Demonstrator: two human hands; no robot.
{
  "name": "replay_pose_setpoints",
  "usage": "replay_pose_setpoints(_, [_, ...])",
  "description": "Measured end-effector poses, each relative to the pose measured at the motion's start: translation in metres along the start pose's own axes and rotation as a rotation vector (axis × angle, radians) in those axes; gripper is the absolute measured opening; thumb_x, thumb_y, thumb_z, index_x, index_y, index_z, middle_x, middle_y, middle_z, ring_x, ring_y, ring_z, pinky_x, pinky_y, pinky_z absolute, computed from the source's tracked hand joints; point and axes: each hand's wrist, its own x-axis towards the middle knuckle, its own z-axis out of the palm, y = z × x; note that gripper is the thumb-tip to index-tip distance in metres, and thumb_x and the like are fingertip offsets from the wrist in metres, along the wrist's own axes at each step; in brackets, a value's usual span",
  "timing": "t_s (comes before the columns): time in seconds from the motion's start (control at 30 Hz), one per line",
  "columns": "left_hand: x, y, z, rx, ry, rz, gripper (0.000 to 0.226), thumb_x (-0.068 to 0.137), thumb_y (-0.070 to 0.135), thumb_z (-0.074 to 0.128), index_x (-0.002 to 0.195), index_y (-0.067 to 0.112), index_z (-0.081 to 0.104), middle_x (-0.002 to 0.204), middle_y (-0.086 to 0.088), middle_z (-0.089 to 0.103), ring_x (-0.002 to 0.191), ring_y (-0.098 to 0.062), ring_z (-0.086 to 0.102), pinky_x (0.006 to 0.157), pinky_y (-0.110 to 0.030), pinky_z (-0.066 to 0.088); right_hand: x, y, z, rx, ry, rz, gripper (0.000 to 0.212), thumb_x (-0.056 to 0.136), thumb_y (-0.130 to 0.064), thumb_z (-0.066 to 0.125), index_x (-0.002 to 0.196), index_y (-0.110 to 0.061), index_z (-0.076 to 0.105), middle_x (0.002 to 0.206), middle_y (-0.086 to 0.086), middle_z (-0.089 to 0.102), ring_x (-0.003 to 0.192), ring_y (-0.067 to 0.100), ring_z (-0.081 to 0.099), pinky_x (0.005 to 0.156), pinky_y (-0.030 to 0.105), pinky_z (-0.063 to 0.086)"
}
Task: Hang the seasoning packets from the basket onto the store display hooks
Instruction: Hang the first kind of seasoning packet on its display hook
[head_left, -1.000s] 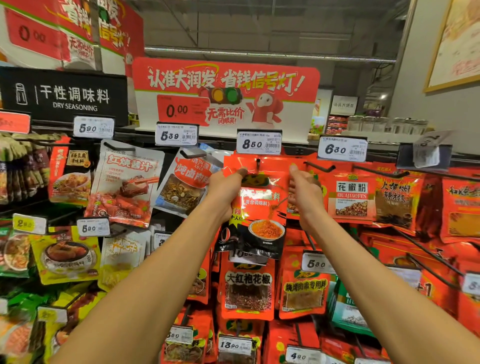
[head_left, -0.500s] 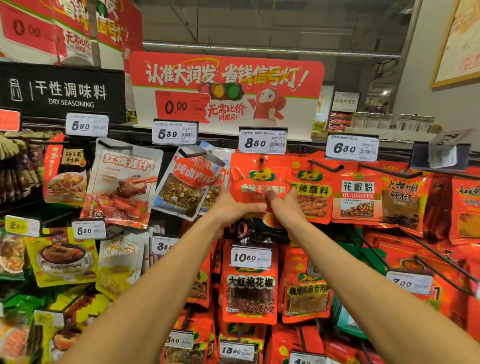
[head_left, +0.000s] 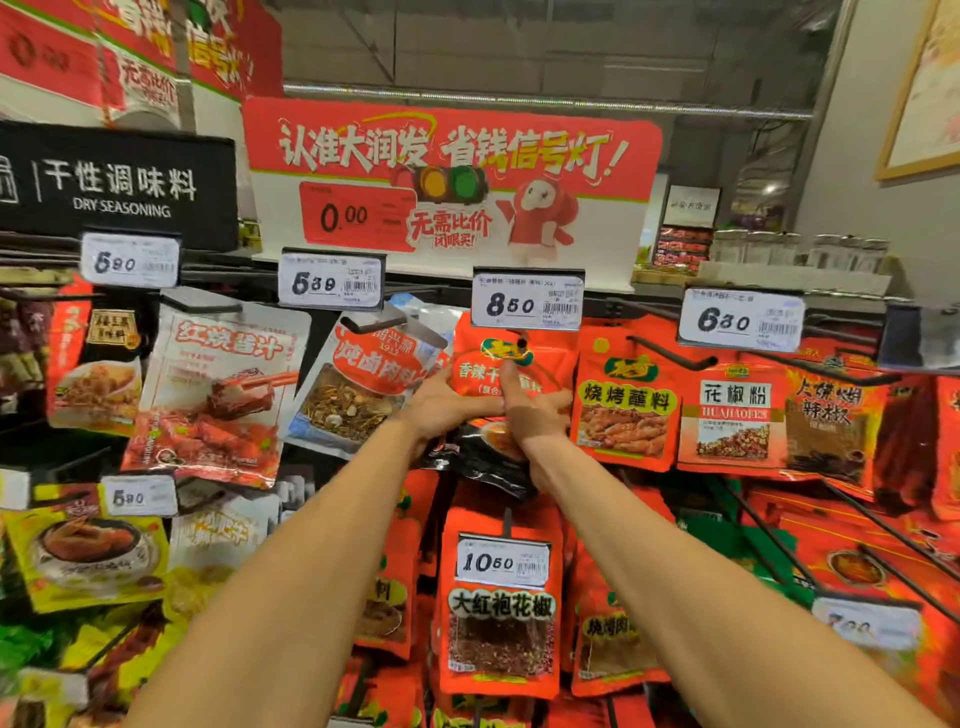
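You had slid the red seasoning packet (head_left: 511, 364) onto the hook (head_left: 521, 343) under the 8.50 tag (head_left: 527, 301), left hand (head_left: 447, 402) cupping it, right hand (head_left: 535, 410) pressing with one finger, so it hung.

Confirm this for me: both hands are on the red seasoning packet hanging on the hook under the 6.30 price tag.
Wrong tag. The head view shows the left hand and right hand on the red seasoning packet hanging on the hook under the 8.50 price tag. The 6.30 price tag sits further right.
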Motion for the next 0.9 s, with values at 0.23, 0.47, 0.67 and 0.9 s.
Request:
replay_pose_setpoints(0.23, [-0.009,0.018,0.033,0.162,0.061,-0.028,0.108,0.059,0.038,0.095,0.145,0.003,0.04,0.135,-0.011,0.064,0.122,-0.026,0.062,0.099,-0.03,0.053,0.013,0.003,-0.03,0.035,-0.082,-0.034,0.121,0.077,-0.086,0.053,0.159,-0.012,0.004,0.159,0.018,0.035,0.141,0.034,0.043,0.116,0.043,0.035])
replay_pose_setpoints(0.47, [-0.043,0.049,0.094,0.466,0.175,-0.229,0.095,0.094,0.061,0.052,0.155,-0.006,0.022,0.163,-0.027,0.021,0.152,-0.043,0.016,0.122,-0.047,0.02,0.02,0.011,-0.079,-0.06,-0.165,-0.149,0.102,0.08,-0.086,0.046,0.152,-0.014,0.042,0.156,0.009,0.046,0.142,0.028,0.044,0.118,0.042,0.033])
replay_pose_setpoints(0.67, [-0.049,0.063,0.105,0.366,0.122,-0.255,0.08,0.108,0.049,0.014,0.151,-0.018,0.007,0.158,-0.043,0.005,0.146,-0.057,0.007,0.116,-0.048,0.002,0.024,0.015,-0.057,0.013,-0.296,-0.091,0.07,0.103,-0.061,0.029,0.156,-0.015,0.03,0.155,0.014,0.044,0.141,0.034,0.045,0.116,0.053,0.035])
replay_pose_setpoints(0.9, [-0.011,0.0,0.055,0.499,0.141,-0.116,0.127,0.083,0.076,0.056,0.155,0.005,-0.022,0.166,-0.013,-0.021,0.154,-0.029,-0.018,0.124,-0.043,-0.006,0.017,0.015,-0.037,-0.071,-0.14,-0.106,0.092,0.097,-0.072,0.033,0.16,-0.011,0.007,0.161,0.02,0.032,0.146,0.038,0.034,0.119,0.047,0.026])
